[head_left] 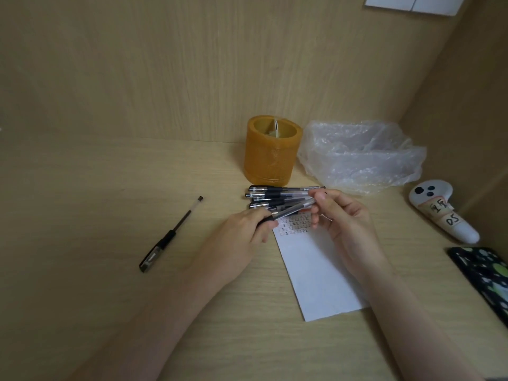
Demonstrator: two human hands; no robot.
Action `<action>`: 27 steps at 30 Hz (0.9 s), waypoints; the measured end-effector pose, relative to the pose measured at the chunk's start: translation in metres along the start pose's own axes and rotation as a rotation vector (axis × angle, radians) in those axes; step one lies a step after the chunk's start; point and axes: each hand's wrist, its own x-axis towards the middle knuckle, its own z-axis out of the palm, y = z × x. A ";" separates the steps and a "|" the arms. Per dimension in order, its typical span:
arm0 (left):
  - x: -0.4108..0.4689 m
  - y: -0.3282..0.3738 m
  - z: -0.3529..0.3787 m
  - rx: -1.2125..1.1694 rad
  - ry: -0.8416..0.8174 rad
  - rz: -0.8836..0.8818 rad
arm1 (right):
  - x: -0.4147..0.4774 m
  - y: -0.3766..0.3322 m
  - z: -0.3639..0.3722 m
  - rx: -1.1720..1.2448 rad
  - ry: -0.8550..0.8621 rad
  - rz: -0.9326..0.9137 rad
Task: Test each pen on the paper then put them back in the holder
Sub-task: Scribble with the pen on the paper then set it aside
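Observation:
Both hands hold one black-and-clear pen (291, 210) above the top of the white paper (316, 273). My left hand (242, 237) grips its dark cap end, and my right hand (338, 215) pinches the other end between thumb and fingers. Several more capped pens (275, 194) lie side by side on the desk just behind the paper. A single pen (170, 235) lies apart on the left. The orange cylindrical holder (270, 151) stands upright at the back. The paper's top strip carries small printed marks.
A crumpled clear plastic bag (360, 155) sits right of the holder. A white controller (442, 211) with paper labels lies at the right wall, and a dark patterned phone (486, 279) lies at the right edge. Wooden walls close the back and right.

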 end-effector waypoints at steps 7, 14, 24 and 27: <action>-0.001 0.000 -0.004 0.031 0.083 0.018 | 0.000 -0.002 0.001 0.007 -0.007 0.033; -0.002 -0.001 -0.002 -0.019 0.111 0.058 | 0.000 -0.002 -0.001 0.089 -0.100 0.034; -0.004 0.005 0.007 -0.004 0.061 0.038 | -0.004 0.002 0.009 -0.084 -0.174 0.142; -0.004 0.002 0.007 0.015 0.054 -0.008 | 0.000 -0.006 0.001 0.079 0.009 0.080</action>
